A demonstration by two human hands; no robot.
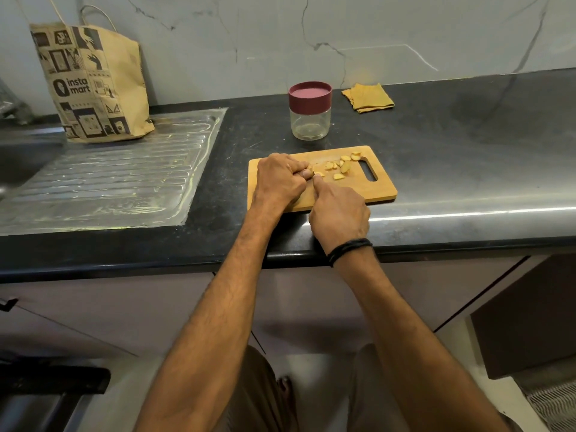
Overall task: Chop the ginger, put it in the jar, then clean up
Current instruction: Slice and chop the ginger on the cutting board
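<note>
A person works at a rectangular wooden chopping board (378, 190) set near the front edge of a dark stone surface (452, 135). The left hand (280, 179) has its fingers (296, 166) curled tight over a stub of ginger (319, 174), most of it hidden beneath them. The right hand (339, 213) sits just beside it and nearer the front edge, forefinger stretched toward the stub. Its other fingers are folded under, and what they hold, if anything, cannot be told. The stub lies at the tips of both hands, between them; its long axis is hidden. Pale yellow cut ginger pieces (344, 166) lie scattered beyond it toward the board's handle slot, small, uneven and dry-looking. The clear glass jar (310, 124), its maroon lid (310, 95) on, stands behind the board toward the back edge, apparently empty. A folded mustard cloth (367, 97) lies at the back edge.
</note>
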